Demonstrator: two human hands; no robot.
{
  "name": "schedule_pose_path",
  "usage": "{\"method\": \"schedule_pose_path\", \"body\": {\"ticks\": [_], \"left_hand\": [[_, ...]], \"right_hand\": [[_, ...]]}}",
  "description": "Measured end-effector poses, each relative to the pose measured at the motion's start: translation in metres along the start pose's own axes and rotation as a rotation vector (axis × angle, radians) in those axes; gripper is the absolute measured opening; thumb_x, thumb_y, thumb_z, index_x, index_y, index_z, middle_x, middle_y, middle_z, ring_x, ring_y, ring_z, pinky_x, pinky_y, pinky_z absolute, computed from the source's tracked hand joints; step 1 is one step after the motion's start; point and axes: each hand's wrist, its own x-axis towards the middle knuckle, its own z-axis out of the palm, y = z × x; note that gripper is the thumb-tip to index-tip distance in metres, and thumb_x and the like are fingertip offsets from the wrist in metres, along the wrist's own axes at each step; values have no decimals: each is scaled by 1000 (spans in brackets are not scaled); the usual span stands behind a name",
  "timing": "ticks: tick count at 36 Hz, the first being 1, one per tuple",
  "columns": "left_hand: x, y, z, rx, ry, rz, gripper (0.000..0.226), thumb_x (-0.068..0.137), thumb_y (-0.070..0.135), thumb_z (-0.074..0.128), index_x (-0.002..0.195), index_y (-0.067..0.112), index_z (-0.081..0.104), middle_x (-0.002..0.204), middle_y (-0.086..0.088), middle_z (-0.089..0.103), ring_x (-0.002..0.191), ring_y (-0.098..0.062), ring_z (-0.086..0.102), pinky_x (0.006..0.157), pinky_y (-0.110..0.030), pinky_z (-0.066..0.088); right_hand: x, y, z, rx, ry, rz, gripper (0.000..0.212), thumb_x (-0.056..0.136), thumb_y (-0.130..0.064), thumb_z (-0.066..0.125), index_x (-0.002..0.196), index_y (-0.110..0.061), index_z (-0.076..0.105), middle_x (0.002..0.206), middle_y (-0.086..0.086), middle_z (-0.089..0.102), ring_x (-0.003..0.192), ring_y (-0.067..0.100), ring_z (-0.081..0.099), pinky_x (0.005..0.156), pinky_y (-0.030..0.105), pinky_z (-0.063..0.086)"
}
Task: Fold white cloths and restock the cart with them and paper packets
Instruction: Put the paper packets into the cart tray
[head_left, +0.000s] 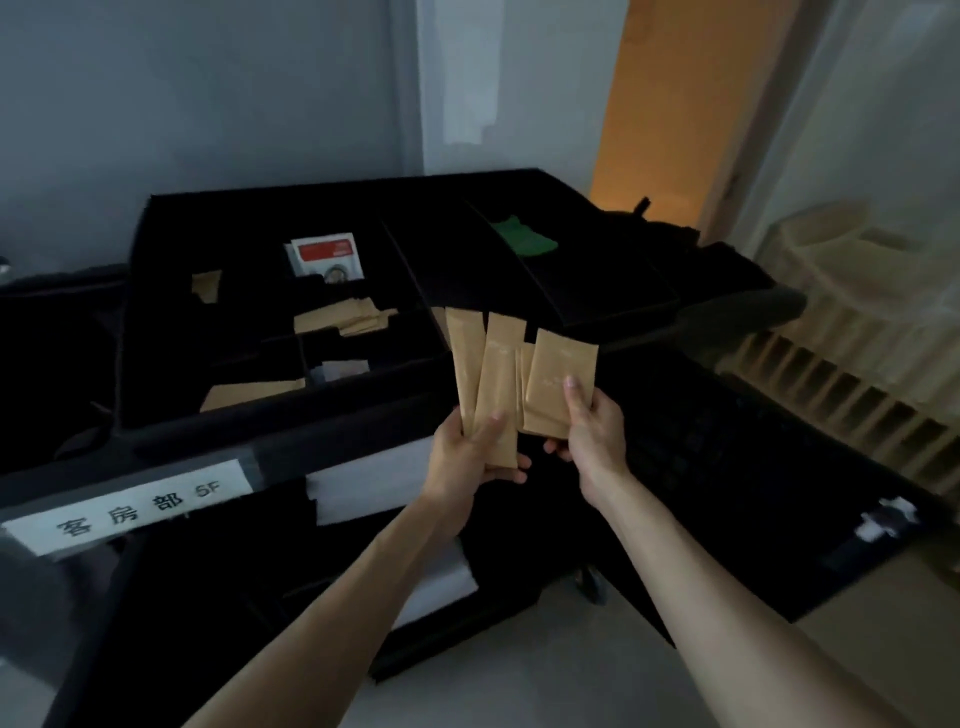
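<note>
Both hands up over the black cart (171, 447) rn, fanning out a bunch of brown paper packets (498, 374). My left hand (470, 452) has its thumb pressed across the front of two long narrow ones w/ fingers curled behind, and my right hand (592, 426) pinches the wider packet (561, 379) plus a couple tucked behind it — thumb on front, fingers underneath. The two bunches overlap a bit in the middle, all held upright-ish just above the near edge of the cart's top tray.

In the tray compartments there are more brown packets (343, 319) lying loose, another flat one (249, 392) nearer me, a red-and-white card (324, 254) toward the back, and something green (522, 239) on the far right. White folded cloths (363, 486) sit on the shelf below — right under my left wrist. A white label (130, 506) w/ Chinese characters and "5F" is stuck on the cart's front edge.
</note>
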Motion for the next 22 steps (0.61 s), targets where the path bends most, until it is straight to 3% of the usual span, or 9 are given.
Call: {"method": "schedule_pose_path", "body": {"ticks": [8, 11, 16, 22], "left_hand": [[-4, 10, 8, 39, 233, 79, 32, 102, 22, 55, 121, -3, 54, 89, -16, 67, 68, -29, 67, 51, -32, 54], [-4, 16, 8, 60, 283, 116, 29, 102, 21, 54, 120, -2, 56, 86, -9, 72, 66, -27, 67, 51, -30, 53], [9, 29, 0, 55, 335, 175, 28, 101, 22, 55, 118, -1, 58, 89, -13, 70, 72, -29, 67, 54, -31, 54], [39, 39, -22, 17, 349, 229, 31, 102, 25, 54, 118, -1, 58, 96, -20, 70, 74, -31, 69, 56, -32, 55]], "right_hand": [[40, -4, 16, 25, -255, 32, 41, 97, -54, 51, 106, -17, 64, 74, -4, 71, 44, 11, 59, 42, 21, 45], [45, -6, 27, 47, -346, 28, 40, 98, -52, 51, 105, -15, 64, 70, -4, 71, 44, 11, 59, 42, 21, 45], [62, -18, 48, 83, -411, 23, 38, 97, -50, 54, 109, -15, 64, 93, 3, 73, 72, 14, 72, 53, 28, 54], [89, -33, 79, 59, -464, -42, 36, 97, -51, 54, 102, -16, 63, 70, -3, 71, 42, 14, 59, 37, 22, 40]]}}
